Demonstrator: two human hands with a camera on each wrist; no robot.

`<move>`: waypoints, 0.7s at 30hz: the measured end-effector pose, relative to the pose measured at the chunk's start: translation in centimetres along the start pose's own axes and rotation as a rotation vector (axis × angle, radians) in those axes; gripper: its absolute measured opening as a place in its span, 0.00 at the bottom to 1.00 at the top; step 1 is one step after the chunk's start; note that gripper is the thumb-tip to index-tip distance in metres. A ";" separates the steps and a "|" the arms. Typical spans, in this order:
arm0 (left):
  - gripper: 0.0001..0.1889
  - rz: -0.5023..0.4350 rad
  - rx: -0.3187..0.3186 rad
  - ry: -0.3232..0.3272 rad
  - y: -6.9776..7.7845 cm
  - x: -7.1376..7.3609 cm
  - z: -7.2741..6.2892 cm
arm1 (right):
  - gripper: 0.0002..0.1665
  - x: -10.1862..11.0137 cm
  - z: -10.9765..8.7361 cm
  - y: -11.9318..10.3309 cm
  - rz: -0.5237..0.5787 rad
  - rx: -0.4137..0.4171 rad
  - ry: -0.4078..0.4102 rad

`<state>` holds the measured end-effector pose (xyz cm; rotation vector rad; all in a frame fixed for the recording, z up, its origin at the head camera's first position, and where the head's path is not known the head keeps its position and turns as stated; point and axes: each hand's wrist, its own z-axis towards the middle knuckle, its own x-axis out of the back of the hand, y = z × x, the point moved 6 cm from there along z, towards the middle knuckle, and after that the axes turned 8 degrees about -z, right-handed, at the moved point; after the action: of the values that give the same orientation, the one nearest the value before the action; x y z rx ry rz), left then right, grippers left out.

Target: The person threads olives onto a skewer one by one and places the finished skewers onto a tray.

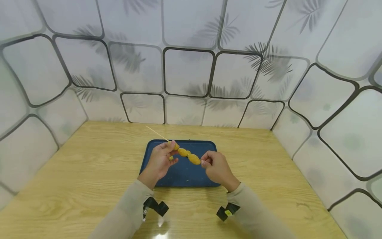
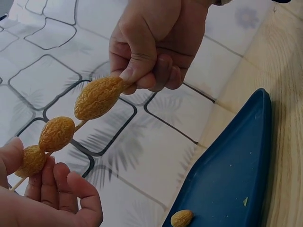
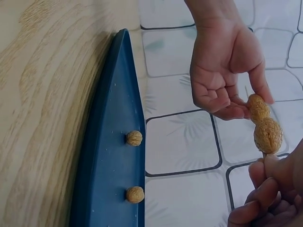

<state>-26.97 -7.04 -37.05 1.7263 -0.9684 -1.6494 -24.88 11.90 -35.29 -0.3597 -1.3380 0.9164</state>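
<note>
A thin wooden skewer (image 1: 157, 133) carries a row of wrinkled golden oval food pieces; three show in the left wrist view, the largest (image 2: 98, 98) at the right hand's end. My left hand (image 1: 159, 161) pinches the skewer at the smallest piece (image 2: 32, 161), its other fingers loosely bent. With thumb and curled fingers, my right hand (image 1: 217, 167) pinches the tip at the outer end of the largest piece. The skewer slants above a dark blue tray (image 1: 185, 176). Loose golden pieces lie on the tray, one (image 3: 134, 138) farther along than the other (image 3: 135, 194).
The tray lies on a light wood-grain table (image 1: 89, 172). Behind the table and at its sides stand pale walls (image 1: 188, 73) with dark outlined shapes and leaf prints. Small crumbs and a green-yellow flake (image 2: 245, 202) dot the tray.
</note>
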 end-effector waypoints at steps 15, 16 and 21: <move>0.12 0.117 0.001 0.015 -0.3 0.1 0.3 | 0.07 0.4 -0.2 0.5 -0.043 0.001 0.030; 0.13 0.132 0.018 0.006 -0.4 0.2 0.3 | 0.07 0.5 -0.2 0.6 -0.046 0.001 0.032; 0.15 0.207 0.066 -0.042 -0.7 0.6 0.3 | 0.07 0.5 -0.1 1.4 -0.053 -0.036 0.023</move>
<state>-27.19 -7.04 -37.97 1.5799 -1.1907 -1.5404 -25.34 13.11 -35.94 -0.3592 -1.3383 0.8426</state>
